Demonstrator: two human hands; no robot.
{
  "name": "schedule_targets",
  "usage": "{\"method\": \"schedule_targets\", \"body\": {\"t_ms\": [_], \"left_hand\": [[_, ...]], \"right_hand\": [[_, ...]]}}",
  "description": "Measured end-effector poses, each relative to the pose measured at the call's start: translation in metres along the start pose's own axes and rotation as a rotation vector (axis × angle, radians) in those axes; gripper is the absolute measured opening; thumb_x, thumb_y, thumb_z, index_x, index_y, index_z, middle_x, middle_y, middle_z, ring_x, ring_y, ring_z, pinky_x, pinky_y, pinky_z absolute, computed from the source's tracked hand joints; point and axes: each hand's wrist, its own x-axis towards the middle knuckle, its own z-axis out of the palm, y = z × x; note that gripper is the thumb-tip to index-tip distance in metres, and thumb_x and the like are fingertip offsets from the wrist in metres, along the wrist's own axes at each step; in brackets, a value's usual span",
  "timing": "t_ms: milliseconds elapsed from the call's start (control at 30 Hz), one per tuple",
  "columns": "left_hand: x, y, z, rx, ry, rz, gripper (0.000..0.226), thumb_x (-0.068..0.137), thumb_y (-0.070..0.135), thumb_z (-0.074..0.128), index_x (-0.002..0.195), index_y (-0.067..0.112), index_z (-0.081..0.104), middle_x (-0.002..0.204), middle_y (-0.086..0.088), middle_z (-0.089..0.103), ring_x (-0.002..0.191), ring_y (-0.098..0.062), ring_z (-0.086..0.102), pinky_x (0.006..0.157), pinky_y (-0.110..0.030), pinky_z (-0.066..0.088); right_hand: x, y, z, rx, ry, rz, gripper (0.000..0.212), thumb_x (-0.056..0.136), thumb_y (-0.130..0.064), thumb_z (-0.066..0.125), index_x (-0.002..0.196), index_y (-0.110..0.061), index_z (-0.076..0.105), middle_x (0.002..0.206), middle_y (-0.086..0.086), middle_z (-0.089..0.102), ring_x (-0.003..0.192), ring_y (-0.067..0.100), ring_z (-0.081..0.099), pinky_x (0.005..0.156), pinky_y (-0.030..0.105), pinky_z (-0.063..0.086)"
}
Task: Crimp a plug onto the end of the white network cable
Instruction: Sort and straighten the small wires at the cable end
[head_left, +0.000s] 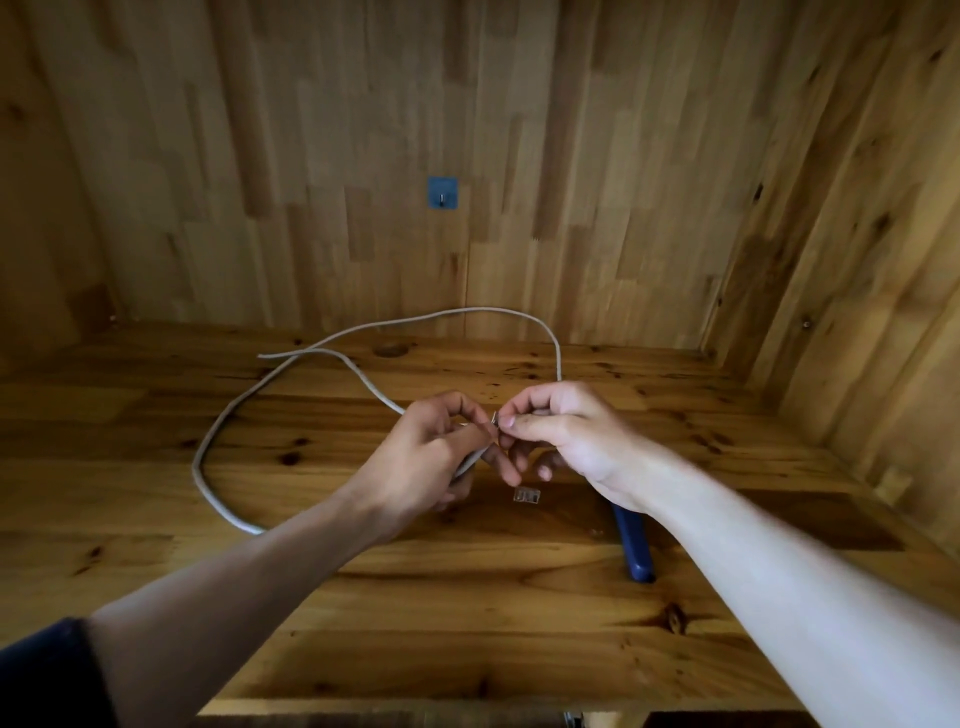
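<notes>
The left hand (431, 460) curls round the cable (558, 358), the right hand (566, 436) pinches its end, and the plug (526, 494) lies just beneath on the table (467, 597), open wood running to the near edge.

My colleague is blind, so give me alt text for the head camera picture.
Two hands meet above a wooden table: the left hand grips the white network cable near its end, the right hand pinches its tip. A clear plug and a blue tool handle lie on the table beneath.
</notes>
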Motion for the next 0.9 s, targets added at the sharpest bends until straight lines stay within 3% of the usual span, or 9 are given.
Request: {"method": "schedule_targets", "body": {"t_ms": [467,800,900], "left_hand": [[0.0039,0.0014,0.0029,0.076,0.114,-0.065,0.014,0.089,0.014,0.064,0.087,0.001,0.061,0.073,-0.011,0.074,0.037,-0.011,0.043,0.037,-0.015,0.027],[0.0035,0.0034,-0.0005,-0.051,0.069,-0.053,0.014,0.092,0.01,0.055,0.086,0.0,0.064,0.072,-0.014,0.069,0.036,-0.012,0.033,0.036,-0.014,0.024],[0.0033,0.0045,-0.0004,-0.003,0.061,-0.067,0.013,0.093,0.008,0.054,0.092,-0.003,0.061,0.073,-0.014,0.071,0.037,-0.012,0.034,0.036,-0.015,0.025]], "right_hand": [[-0.0039,-0.0015,0.001,-0.071,0.03,0.008,0.011,0.095,-0.012,0.058,0.087,-0.01,0.065,0.069,0.001,0.069,0.061,0.014,0.063,0.047,0.023,0.042],[0.0004,-0.0006,0.0004,0.121,-0.018,-0.03,0.014,0.095,-0.006,0.054,0.086,-0.011,0.063,0.07,0.009,0.069,0.067,0.019,0.065,0.05,0.025,0.041],[0.0,0.0005,0.0018,0.081,0.022,-0.036,0.015,0.095,-0.005,0.055,0.085,-0.011,0.064,0.067,0.007,0.068,0.065,0.018,0.065,0.05,0.025,0.042]]}}
